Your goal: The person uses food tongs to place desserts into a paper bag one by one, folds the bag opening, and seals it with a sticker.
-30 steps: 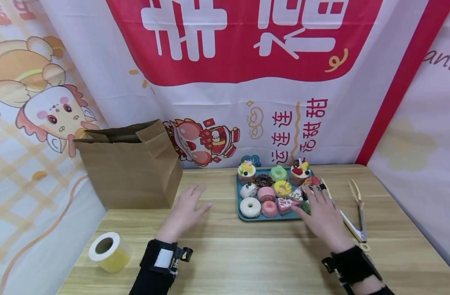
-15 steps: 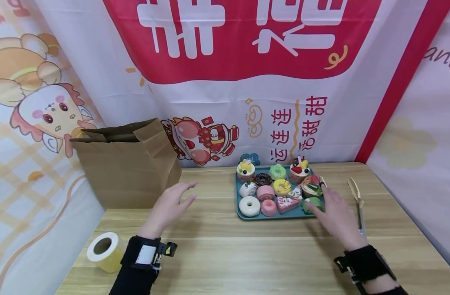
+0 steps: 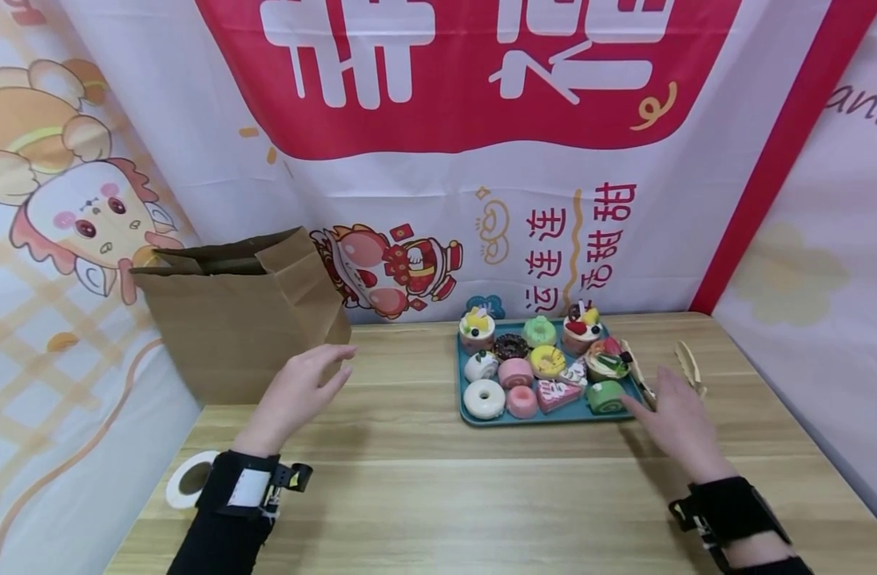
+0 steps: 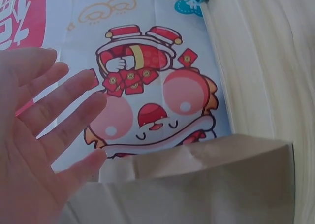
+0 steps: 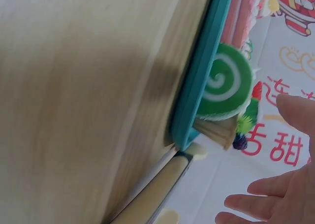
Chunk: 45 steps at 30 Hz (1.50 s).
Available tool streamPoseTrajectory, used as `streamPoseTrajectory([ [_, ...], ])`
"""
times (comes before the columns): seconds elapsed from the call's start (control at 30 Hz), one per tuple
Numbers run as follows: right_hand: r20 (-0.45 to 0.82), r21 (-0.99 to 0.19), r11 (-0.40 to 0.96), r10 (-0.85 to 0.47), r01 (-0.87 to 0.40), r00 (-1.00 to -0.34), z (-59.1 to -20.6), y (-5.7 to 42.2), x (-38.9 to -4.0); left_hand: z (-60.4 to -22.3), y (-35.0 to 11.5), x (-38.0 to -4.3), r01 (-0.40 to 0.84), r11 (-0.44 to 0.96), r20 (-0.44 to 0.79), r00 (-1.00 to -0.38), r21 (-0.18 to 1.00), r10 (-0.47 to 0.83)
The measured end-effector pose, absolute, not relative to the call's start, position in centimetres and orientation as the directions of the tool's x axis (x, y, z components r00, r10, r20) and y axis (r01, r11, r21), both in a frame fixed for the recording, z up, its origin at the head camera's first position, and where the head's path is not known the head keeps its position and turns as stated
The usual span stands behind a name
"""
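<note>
My left hand (image 3: 295, 393) is held in front of the brown paper bag (image 3: 244, 335), fingers loosely extended and holding nothing. In the left wrist view its spread fingers (image 4: 64, 103) show beside the bag's upper edge. Over the tongs (image 3: 688, 366) hovers my right hand (image 3: 679, 423), just right of the teal tray (image 3: 553, 420); it covers the tongs' lower part and grips nothing. Nearest to its thumb on the tray is a green swirl roll cake (image 3: 605, 397). The right wrist view shows that hand with fingers apart, beyond the tongs' handle (image 5: 152, 192).
Toy-like pastries fill the tray, among them a white donut (image 3: 485, 399), a pink cake slice (image 3: 557, 394) and a fruit cup (image 3: 581, 329). A roll of labels or tape (image 3: 176, 490) stands at the left, partly behind my left sleeve. A printed cloth (image 3: 410, 192) hangs behind the table.
My left hand has moved left toward the paper bag. The right hand has shifted right, off the tray's corner and over the tongs. The pastries and tray stay in place.
</note>
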State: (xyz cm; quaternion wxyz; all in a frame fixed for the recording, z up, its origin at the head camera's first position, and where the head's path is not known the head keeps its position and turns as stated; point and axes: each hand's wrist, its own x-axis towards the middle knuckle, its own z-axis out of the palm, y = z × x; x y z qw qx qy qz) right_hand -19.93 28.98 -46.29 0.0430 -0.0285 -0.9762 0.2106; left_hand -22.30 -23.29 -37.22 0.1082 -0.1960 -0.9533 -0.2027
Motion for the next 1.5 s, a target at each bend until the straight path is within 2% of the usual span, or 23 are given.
streamPoseTrajectory([
  [0.2, 0.050, -0.432, 0.901, 0.073, 0.044, -0.996, -46.8, 30.2, -20.3, -36.8, -24.8, -22.1, 0.392, 0.873, 0.262, -0.910, 0.290, 0.321],
  [0.43, -0.008, -0.456, 0.884, 0.110, 0.102, -0.994, -47.5, 31.3, -20.5, -36.2, -26.3, -21.9, 0.396, 0.872, 0.294, -0.903, 0.287, 0.313],
  [0.8, 0.007, -0.472, 0.863, 0.209, 0.181, -0.978, -48.2, 32.1, -20.3, -35.3, -28.1, -22.2, 0.426, 0.874, 0.410, -0.858, 0.233, 0.309],
  [1.07, -0.057, -0.530, 0.805, 0.280, 0.266, -0.958, -48.2, 32.6, -20.2, -34.4, -29.3, -22.7, 0.416, 0.872, 0.482, -0.838, 0.258, 0.258],
  [1.33, -0.103, -0.570, 0.779, 0.247, 0.261, -0.963, -47.9, 33.7, -20.4, -32.4, -31.4, -23.2, 0.416, 0.876, 0.553, -0.802, 0.246, 0.226],
  [1.5, -0.129, -0.588, 0.763, 0.240, 0.269, -0.962, -48.4, 34.5, -20.7, -31.3, -32.9, -23.9, 0.398, 0.877, 0.619, -0.769, 0.269, 0.159],
])
